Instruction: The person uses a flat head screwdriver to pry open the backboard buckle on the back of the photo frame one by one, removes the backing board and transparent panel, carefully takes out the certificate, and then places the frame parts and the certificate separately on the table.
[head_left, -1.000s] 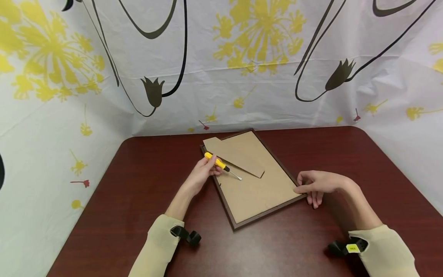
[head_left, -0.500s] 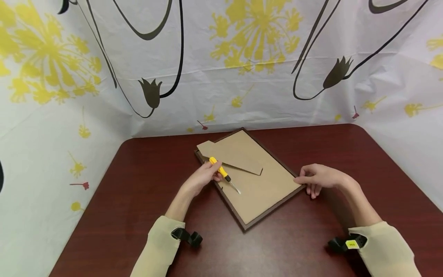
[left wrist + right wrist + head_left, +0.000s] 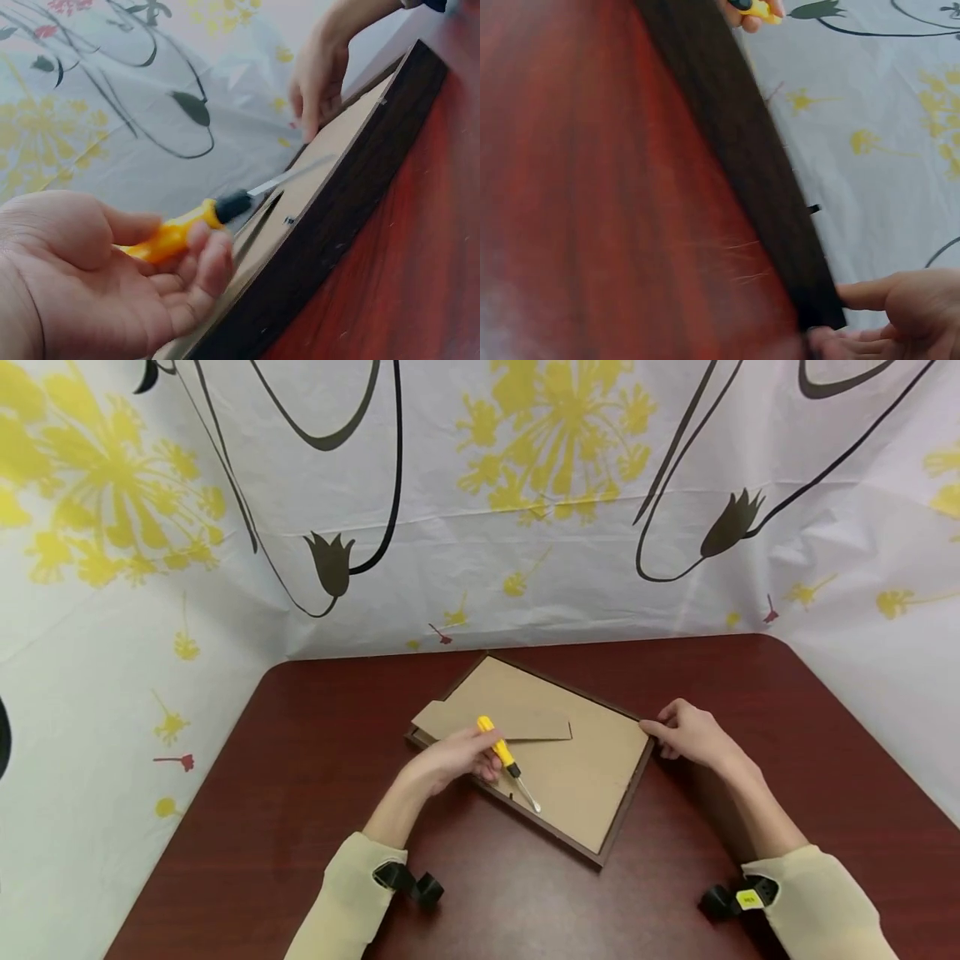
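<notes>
A picture frame with a dark brown rim (image 3: 551, 828) lies face down on the table, its tan backing board (image 3: 588, 781) showing. On the board is a tan stand flap (image 3: 517, 725). My left hand (image 3: 453, 762) grips a screwdriver (image 3: 497, 746) by its yellow handle, and the metal shaft points over the board near the rim. A small metal tab (image 3: 289, 220) stands at the board's edge in the left wrist view. My right hand (image 3: 693, 735) pinches the frame's right corner; in the right wrist view, the thumb (image 3: 870, 293) and fingers lie on either side of the rim.
The reddish-brown table (image 3: 300, 777) reaches back to a white curtain (image 3: 442, 468) printed with yellow and dark flowers. Black straps with small devices sit on the left wrist (image 3: 408, 882) and right wrist (image 3: 738, 897).
The frame has turned clockwise, its near corner swinging to the right. My right hand has moved a little away with its corner. My left hand with the screwdriver has shifted right and nearer.
</notes>
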`<state>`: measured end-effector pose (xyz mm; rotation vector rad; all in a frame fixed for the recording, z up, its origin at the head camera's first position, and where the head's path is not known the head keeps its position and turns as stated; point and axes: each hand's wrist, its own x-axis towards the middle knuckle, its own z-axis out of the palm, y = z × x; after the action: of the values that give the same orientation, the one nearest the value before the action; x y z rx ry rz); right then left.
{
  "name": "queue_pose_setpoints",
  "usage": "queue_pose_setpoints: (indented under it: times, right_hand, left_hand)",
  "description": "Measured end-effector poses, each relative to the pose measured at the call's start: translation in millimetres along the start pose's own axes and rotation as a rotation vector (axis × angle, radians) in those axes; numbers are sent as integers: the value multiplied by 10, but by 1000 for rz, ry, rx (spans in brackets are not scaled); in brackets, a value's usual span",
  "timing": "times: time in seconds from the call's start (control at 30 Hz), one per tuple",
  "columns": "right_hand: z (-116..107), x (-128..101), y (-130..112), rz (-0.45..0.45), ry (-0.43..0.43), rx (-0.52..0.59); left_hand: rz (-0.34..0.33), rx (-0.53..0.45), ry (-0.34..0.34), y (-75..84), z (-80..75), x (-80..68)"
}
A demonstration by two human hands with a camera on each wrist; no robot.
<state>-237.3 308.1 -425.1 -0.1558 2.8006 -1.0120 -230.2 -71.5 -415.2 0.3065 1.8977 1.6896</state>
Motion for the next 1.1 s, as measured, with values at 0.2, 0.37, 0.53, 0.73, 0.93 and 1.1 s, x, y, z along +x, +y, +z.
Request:
queue_pose_setpoints:
  times: [0.2,0.37,0.53,0.73,0.93,1.1]
  right_hand:
    - [-91,-44,-112,55,-179,72]
    - [-93,-85,-174,61,-355,126]
    - [-55,-105,-188,89,-501,204]
    - [-26,-63,-154,52,-464,231]
    - [7,5,-89,31,-258,198]
    - [11,15,-28,16,-186,191]
  left_hand:
    - [116,-138,133,45,-325,-57]
    - [133,-195,235,-44,-570,-66]
    - [101,-200,251,-167,-694,-35]
    - [22,-136,228,-162,-692,-72]
    - [-78,-61,82,-95,-637,-119]
    - [-101,-11,5,-86,-576,-108]
